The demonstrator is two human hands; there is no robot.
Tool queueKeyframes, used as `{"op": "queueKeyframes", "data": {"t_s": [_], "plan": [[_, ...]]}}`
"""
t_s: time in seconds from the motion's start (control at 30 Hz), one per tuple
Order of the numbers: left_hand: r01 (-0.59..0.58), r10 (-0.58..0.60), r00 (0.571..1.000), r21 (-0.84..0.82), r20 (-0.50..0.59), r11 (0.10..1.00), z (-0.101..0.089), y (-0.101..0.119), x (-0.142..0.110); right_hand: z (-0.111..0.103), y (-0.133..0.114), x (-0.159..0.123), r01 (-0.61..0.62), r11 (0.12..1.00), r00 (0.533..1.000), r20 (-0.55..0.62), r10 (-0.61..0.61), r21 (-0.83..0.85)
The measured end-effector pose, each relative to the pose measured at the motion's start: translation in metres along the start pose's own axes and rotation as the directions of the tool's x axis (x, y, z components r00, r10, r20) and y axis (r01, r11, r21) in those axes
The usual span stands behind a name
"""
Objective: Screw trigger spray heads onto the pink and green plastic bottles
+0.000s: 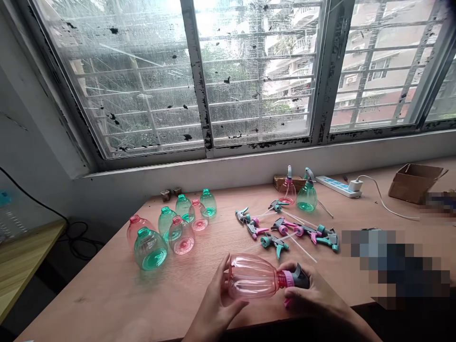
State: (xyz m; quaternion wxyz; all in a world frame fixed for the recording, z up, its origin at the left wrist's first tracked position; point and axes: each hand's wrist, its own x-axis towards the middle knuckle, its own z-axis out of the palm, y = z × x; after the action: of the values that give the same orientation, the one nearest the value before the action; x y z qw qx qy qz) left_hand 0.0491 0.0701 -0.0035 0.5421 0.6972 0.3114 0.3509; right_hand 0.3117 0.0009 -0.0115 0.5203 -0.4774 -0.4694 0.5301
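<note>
A clear pink spray bottle (253, 278) lies sideways in the air above the table's front edge, its base to the left. My left hand (219, 299) is wrapped around the base end. At the neck, my right hand (313, 287) grips the black and pink trigger sprayer head (298, 277), whose pink collar sits against the bottle's threaded neck. Whether it is screwed fully tight I cannot tell. Beyond my hands lie several loose trigger sprayers (276, 244) in grey with green or pink parts, their thin tubes pointing various ways.
Several open green bottles (151, 251) and pink bottles (182, 237) stand at left. A pink bottle (287, 192) and a green bottle (307, 197) with sprayers stand at the back, near a power strip (338, 186). A cardboard box (413, 184) sits right; a blurred patch covers the front right.
</note>
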Motion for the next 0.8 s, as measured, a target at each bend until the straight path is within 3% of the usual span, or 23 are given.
{"op": "queueKeyframes", "data": {"t_s": [0.17,0.43,0.63,0.8], "plan": [[0.082,-0.081,0.996,-0.034,0.034,0.996,-0.003,0.007,-0.008,0.001,0.0,-0.002,0.053,0.999,0.999,-0.01,-0.053,-0.01],[0.056,-0.06,0.997,0.091,0.042,0.994,-0.008,0.01,-0.009,-0.002,0.001,0.0,0.127,0.992,0.99,-0.068,-0.126,0.01],[0.062,-0.061,0.994,-0.006,0.089,0.998,-0.003,0.007,-0.009,0.0,0.003,0.002,0.115,0.989,0.99,-0.091,-0.107,0.094],[0.093,-0.081,0.992,-0.13,0.093,0.987,-0.005,-0.002,-0.009,-0.004,0.008,0.003,0.121,0.992,0.992,-0.047,-0.119,0.039]]}}
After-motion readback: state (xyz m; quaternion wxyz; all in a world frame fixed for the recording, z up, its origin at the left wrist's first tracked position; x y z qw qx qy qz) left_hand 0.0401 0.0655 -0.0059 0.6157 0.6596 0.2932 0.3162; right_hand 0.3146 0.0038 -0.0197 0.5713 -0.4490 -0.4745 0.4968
